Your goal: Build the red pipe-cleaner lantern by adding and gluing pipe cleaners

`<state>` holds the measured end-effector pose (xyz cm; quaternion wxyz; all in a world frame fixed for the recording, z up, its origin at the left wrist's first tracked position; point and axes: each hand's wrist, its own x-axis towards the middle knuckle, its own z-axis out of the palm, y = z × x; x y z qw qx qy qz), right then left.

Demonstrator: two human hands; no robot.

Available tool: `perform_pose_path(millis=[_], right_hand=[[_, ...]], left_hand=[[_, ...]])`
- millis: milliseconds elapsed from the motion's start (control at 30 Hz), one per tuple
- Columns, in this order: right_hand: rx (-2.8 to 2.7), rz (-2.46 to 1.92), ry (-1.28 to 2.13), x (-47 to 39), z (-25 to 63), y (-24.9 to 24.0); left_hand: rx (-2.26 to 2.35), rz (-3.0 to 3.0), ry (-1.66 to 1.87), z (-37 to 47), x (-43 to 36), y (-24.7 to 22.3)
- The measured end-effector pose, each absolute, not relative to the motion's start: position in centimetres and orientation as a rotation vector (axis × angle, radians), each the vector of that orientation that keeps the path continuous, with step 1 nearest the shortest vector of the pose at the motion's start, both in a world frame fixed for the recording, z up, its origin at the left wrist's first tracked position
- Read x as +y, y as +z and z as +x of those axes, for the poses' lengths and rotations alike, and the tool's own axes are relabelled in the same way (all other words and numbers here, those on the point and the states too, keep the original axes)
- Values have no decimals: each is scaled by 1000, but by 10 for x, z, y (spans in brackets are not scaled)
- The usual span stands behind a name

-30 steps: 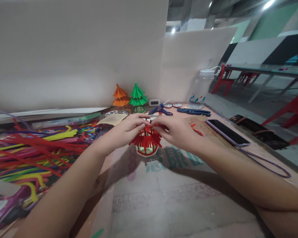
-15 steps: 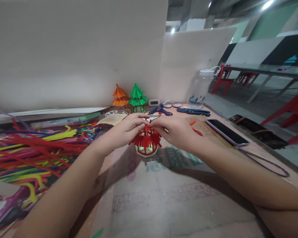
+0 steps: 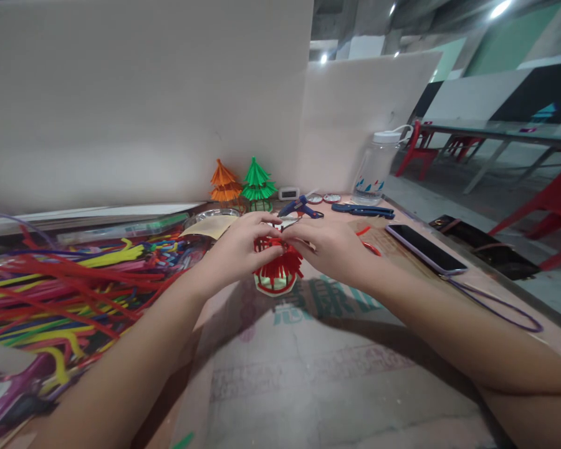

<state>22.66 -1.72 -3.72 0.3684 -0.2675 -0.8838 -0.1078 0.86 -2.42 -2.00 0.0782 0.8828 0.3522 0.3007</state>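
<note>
A small red tiered model pavilion (image 3: 279, 268), with a fringed roof and posts on a pale base rimmed in red, stands on the table in front of me. My left hand (image 3: 243, 249) is curled round its left side, the thumb low by the fringe and the fingers at the upper tier. From the right, my right hand (image 3: 327, 246) closes its fingertips at the top of the same model. Both hands partly cover the upper tier, so the exact contact of the fingertips is hidden.
Orange (image 3: 225, 184) and green (image 3: 258, 184) finished models stand behind. A blue glue gun (image 3: 299, 207), blue stapler (image 3: 362, 211), water bottle (image 3: 376, 168) and phone (image 3: 425, 249) lie or stand beyond and right. Colourful fuzzy craft stems (image 3: 51, 280) are heaped on the left.
My left thumb has moved down and away from its fingers, along the red model's side. My right hand stays almost in place. The view has shifted slightly.
</note>
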Motion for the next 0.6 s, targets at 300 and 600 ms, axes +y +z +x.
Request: perform_pose_path(millis=[300,600], right_hand=[[-2259,-695,-344,-16,227,-35],[-2277,-723,-326,-16,227,-36]], left_hand=[[1058,2644,940,12,-23,-24],[1068,2631,912,12,-24,-23]])
